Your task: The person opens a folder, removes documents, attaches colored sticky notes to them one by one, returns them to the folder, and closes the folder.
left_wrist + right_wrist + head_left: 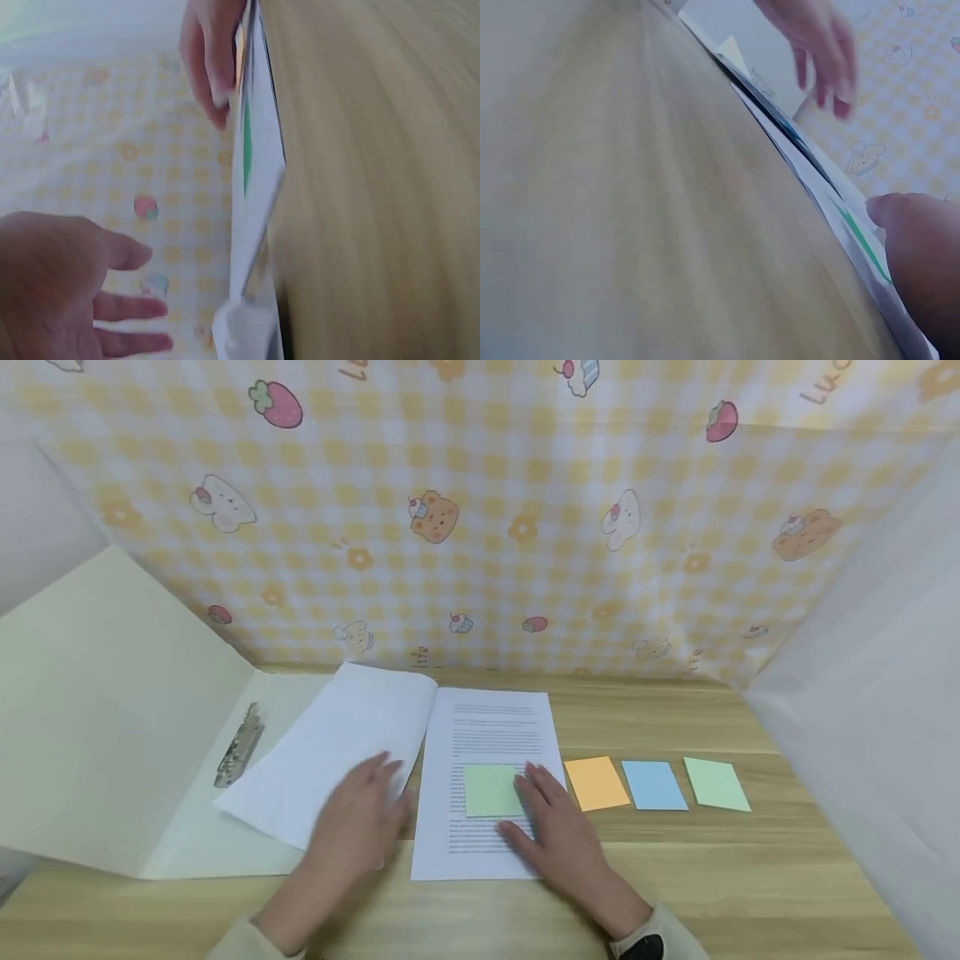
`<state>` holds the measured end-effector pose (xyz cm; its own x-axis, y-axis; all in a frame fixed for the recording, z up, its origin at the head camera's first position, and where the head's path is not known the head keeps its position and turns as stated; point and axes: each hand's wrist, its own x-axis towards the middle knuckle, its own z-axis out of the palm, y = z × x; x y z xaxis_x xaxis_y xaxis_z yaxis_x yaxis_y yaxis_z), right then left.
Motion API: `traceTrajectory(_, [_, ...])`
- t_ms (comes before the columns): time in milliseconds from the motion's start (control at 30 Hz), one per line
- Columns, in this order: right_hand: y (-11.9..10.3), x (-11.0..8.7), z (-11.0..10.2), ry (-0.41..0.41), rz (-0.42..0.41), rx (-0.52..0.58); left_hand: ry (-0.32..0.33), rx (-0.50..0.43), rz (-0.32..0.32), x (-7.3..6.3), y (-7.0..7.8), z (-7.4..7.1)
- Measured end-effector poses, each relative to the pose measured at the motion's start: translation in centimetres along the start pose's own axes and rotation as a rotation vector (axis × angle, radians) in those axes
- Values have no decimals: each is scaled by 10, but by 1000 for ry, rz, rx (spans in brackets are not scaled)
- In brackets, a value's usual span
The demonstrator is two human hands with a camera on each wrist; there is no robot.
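Note:
A printed document (498, 722) lies in the middle of the wooden table, with a green sticky note (487, 792) on its text. My right hand (562, 843) rests at the note's right edge, fingers extended over note and page; its thumb shows close over the paper in the right wrist view. Blank white sheets (337, 735) lie turned to the left, their right edge curled. Over them hovers my left hand (358, 818), slightly blurred, its fingers loosely extended. In the left wrist view those fingers (131, 307) hold nothing.
An open pale folder (112, 718) stands at the left, its cover raised and a metal clip (238, 746) inside. To the right lie an orange pad (597, 783), a blue pad (654, 786) and another green pad (716, 785). Behind hangs a checked cloth (480, 577).

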<state>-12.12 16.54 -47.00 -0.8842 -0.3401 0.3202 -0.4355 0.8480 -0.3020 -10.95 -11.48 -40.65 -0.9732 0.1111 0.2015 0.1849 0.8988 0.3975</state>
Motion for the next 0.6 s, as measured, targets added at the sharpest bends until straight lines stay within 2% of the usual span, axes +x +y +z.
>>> traceTrajectory(33, [1, -3, -1, 2, -2, -1, 29, 25, -24, -2, -10, -5])
traceTrajectory(133, [4, -15, -7, -22, 7, -7, 63, 107, -131, -10, -44, -19])
traceTrajectory(233, [6, -28, -11, -60, 13, -9, 45, 170, -267, -18, -79, -31])
traceTrajectory(333, [7, -36, -14, -104, 20, -8, 16, 183, -391, -23, -106, -41])
traceTrajectory(433, [8, -40, -15, -136, 14, -27, 4, 165, -474, -26, -121, -47])
traceTrajectory(600, [9, -42, -15, -162, 4, -60, 0, 83, -560, -24, -129, -46])
